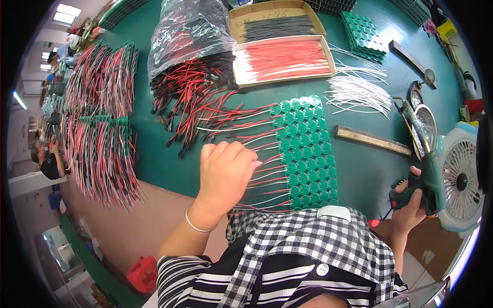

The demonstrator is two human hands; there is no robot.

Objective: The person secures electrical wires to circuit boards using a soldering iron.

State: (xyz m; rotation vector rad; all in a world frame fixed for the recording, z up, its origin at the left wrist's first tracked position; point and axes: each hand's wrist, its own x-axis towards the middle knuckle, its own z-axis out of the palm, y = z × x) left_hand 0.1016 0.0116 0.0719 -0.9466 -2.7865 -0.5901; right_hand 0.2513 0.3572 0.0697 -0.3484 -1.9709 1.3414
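Observation:
A panel of round green circuit boards (306, 154) lies before me, with red and white wires (269, 180) running out from its left edge. My left hand (226, 169) is closed beside that edge, fingertips pinched together at the wires; what lies between them is hidden. On the right, my right hand (411, 203) is wrapped round the black grip of a green soldering gun (432, 185). The gun's barrel points away from me, past a round metal dish (424, 126). White loose wires (359, 92) lie beyond the panel to its right.
Behind the panel stand a carton of red wires (287, 59), a carton of dark wires (277, 28) and a plastic bag (192, 36) of red-black leads. Wired panels (100, 149) hang at left. A wooden bar (372, 139), stacked panels (363, 36) and a fan (459, 179) are right.

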